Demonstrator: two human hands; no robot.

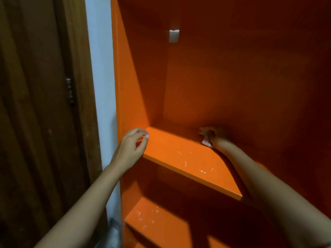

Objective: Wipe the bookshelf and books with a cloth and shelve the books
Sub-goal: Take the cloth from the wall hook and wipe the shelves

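Evidently wiping: the right hand (219,138), fingers curled round the cloth (206,140), presses at the back of the shelf board (179,154); the left hand (132,147) grips its front-left corner. Next, probably a forward sweep over the white specks (186,163).

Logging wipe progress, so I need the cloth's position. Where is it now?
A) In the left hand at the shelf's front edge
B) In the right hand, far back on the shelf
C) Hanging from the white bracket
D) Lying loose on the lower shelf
B: the right hand grips the cloth deep at the rear of the shelf, while the left hand only holds the shelf's front left corner.
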